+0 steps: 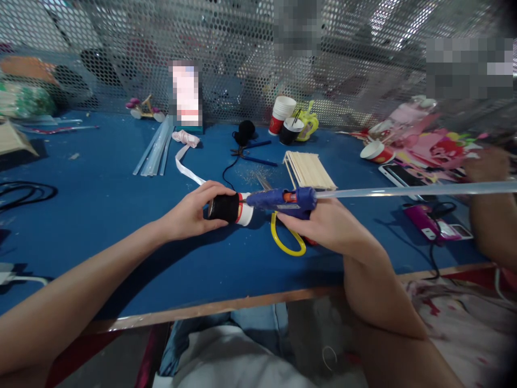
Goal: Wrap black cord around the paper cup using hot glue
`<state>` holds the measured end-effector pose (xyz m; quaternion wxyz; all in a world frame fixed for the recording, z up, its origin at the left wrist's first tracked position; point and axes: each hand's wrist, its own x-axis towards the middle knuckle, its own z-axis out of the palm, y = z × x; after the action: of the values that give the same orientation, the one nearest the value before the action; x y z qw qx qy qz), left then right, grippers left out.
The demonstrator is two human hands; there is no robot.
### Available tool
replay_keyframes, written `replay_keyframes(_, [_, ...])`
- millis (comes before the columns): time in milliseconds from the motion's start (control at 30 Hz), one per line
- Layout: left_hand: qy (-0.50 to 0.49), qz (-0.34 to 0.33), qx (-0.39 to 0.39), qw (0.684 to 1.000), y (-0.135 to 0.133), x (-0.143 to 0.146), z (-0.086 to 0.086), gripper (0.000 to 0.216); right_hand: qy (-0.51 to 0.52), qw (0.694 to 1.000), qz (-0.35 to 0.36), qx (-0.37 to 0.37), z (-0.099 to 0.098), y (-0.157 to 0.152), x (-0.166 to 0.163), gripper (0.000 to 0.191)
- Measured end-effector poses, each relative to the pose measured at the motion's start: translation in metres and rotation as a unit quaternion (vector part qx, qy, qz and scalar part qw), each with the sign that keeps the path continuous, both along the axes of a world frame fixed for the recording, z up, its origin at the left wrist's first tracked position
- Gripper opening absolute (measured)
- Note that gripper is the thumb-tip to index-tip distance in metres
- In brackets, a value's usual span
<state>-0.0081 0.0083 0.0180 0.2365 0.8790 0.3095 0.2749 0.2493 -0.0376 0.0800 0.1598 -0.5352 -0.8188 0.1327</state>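
Note:
My left hand [202, 213] grips a paper cup [245, 209] lying on its side, mostly wrapped in black yarn, with a red band and white rim showing. In my right hand [323, 223] is a blue glue gun [283, 199], its nozzle at the cup's red band. A long clear glue stick [404, 189] sticks out of the gun's back. Under my right hand lie scissors with a yellow handle [288, 242], partly hidden. From a ball of black yarn [245, 132] a strand runs toward the cup.
Several glue sticks [155, 148] and a white ribbon [188, 170] lie at left. Behind are stacked cups [281, 113], a black-wrapped cup [291, 131] and a wooden-stick piece [310, 170]. At right are a phone [404, 180], a purple box [428, 221] and another person's arm [493, 215].

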Motion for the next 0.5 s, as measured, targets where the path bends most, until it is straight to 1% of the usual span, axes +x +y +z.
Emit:
replay_keyframes(133, [0.003, 0.003, 0.003, 1.0, 0.0, 0.0, 0.001, 0.05, -0.026, 1.0, 0.014, 0.006, -0.002, -0.002, 0.001, 0.028])
replay_keyframes(233, [0.004, 0.002, 0.005, 1.0, -0.001, 0.0, 0.001, 0.05, -0.025, 0.999, -0.008, 0.02, -0.002, -0.002, 0.001, 0.031])
replay_keyframes(300, [0.005, 0.002, 0.004, 1.0, -0.001, 0.0, 0.001, 0.05, -0.022, 0.999, -0.014, 0.03, -0.001, -0.001, 0.0, 0.027])
replay_keyframes(367, [0.007, 0.004, 0.001, 1.0, -0.001, 0.0, 0.001, 0.05, -0.031, 0.999, 0.007, 0.034, 0.002, -0.002, 0.0, 0.02])
replay_keyframes(433, [0.009, 0.006, 0.0, 1.0, -0.002, 0.001, 0.001, 0.05, -0.048, 0.998, 0.037, 0.025, 0.005, -0.003, 0.001, 0.015])
replay_keyframes(500, [0.008, 0.005, 0.002, 1.0, -0.002, 0.001, 0.001, 0.05, -0.061, 0.997, 0.042, 0.006, 0.008, -0.004, 0.0, 0.017])
